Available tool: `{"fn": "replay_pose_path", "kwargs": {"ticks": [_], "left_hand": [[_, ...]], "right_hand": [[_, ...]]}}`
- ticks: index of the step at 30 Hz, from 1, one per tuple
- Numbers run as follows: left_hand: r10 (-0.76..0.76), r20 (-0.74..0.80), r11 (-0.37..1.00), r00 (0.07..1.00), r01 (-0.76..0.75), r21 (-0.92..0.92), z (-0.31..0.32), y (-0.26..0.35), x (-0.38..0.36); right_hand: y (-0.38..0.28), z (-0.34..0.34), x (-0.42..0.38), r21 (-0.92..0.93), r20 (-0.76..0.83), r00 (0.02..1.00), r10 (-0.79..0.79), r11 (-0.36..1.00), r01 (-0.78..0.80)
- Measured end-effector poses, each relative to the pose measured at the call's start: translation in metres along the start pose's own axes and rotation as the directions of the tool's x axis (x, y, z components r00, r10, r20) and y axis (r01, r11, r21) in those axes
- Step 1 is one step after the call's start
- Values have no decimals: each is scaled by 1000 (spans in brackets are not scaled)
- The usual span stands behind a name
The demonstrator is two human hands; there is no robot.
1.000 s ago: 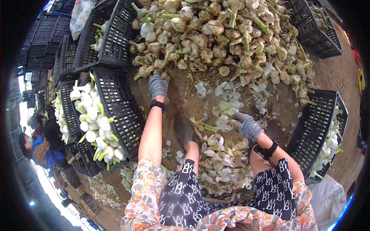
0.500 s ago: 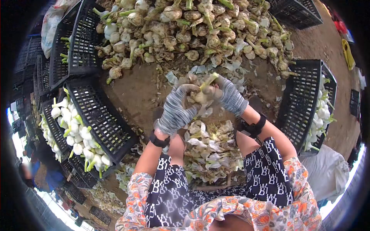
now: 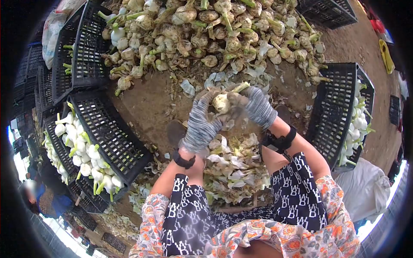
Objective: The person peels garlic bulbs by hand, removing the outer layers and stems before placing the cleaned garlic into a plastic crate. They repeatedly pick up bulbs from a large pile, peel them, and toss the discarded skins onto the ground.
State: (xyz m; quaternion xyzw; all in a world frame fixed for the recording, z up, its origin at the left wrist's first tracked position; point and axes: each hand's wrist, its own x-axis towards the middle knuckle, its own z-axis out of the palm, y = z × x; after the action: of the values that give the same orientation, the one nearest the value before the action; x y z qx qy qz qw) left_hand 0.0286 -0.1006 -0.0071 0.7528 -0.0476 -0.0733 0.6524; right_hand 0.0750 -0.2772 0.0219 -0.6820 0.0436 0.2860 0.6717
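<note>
My left hand point(image 3: 200, 124) and my right hand point(image 3: 257, 106), both in grey striped gloves, are together in front of me, gripping one garlic bulb point(image 3: 222, 102) with a short green stalk. The bulb's pale side shows between my fingers. A big heap of unpeeled, dirty garlic bulbs point(image 3: 206, 30) lies on the ground just beyond my hands. Below my hands, between my knees, sits a mound of peeled skins point(image 3: 234, 165).
A black plastic crate point(image 3: 109, 137) holding clean white bulbs point(image 3: 84, 157) stands to my left, with more crates behind it. Another black crate point(image 3: 333, 112) with white bulbs stands at my right. A person crouches at the far left edge point(image 3: 32, 193). The ground is bare dirt.
A second ago my left hand reached into the heap and my right hand was low by the skins. Both have since come together on one bulb, whose pale side shows more now.
</note>
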Motion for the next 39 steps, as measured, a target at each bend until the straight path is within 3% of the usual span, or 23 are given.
{"fn": "replay_pose_path", "kwargs": {"ticks": [2,5,8,9,11,12,13,15,18,20,22,24,25,28,29,30,32,33,34,35,37,38,39], "left_hand": [[-5,3,985,1000,5,-174,0,7,2],[-272,112,775,956,286,-564,-4,29,3],[-394,139,557,908,357,-750,-1,30,10],[-497,93,500,863,372,-782,2,36,7],[-460,249,449,852,466,-763,-14,17,10],[-438,324,425,839,511,-747,-20,9,11],[-648,118,560,752,576,-595,-13,20,15],[-744,83,506,664,640,-578,-11,8,26],[-609,-27,744,793,559,-366,-14,-10,24],[-383,-224,896,896,301,-326,-8,4,24],[-53,-329,995,943,77,60,-13,14,20],[342,-161,862,926,-241,446,-17,40,22],[140,-144,925,980,-78,372,-12,46,16],[-122,-117,992,986,117,-43,-6,32,18],[-43,-93,996,995,50,78,-8,35,18],[-64,-71,998,995,65,18,-9,37,18],[-101,-19,990,995,99,-97,-13,39,18],[28,90,997,996,-21,-72,-24,42,22],[41,154,995,987,-27,-93,-30,44,24],[56,218,993,974,-31,-115,-33,45,26],[104,311,975,945,-35,-220,-36,41,30],[103,287,891,953,40,-452,-32,32,30],[94,263,747,960,107,-656,-26,21,30]], "right_hand": [[3,-4,2,39,54,998,-7,999,5],[-4,-7,-2,132,99,993,-58,990,44],[7,-7,5,-93,59,974,-220,970,224],[7,-10,3,-219,79,960,-270,935,281],[-3,-10,-3,-451,140,924,-356,808,380],[-1,-7,-3,-401,166,920,-356,828,393],[2,-3,-3,-350,191,914,-357,846,403],[7,6,-7,-253,198,911,-362,879,404],[9,9,-9,43,133,991,-7,999,1],[12,6,-8,107,82,997,-16,994,8],[13,0,-7,99,45,998,-33,995,28],[5,0,-10,-53,43,984,-172,983,174],[5,2,-9,-150,55,959,-277,948,282],[-3,5,-10,-299,36,878,-478,833,466],[-4,4,-11,-262,8,895,-446,863,432],[-6,2,-12,-222,-19,910,-413,890,399],[-2,-9,-14,17,-57,986,-159,987,160],[-1,-13,-10,298,-41,999,24,955,-11],[0,-16,-6,558,-23,978,205,815,-158],[14,-16,-3,466,2,1000,-15,885,12],[36,-17,0,316,96,982,-160,941,122],[39,-16,-1,253,137,987,-86,966,49],[39,-17,-2,127,157,981,-115,987,95]]}}
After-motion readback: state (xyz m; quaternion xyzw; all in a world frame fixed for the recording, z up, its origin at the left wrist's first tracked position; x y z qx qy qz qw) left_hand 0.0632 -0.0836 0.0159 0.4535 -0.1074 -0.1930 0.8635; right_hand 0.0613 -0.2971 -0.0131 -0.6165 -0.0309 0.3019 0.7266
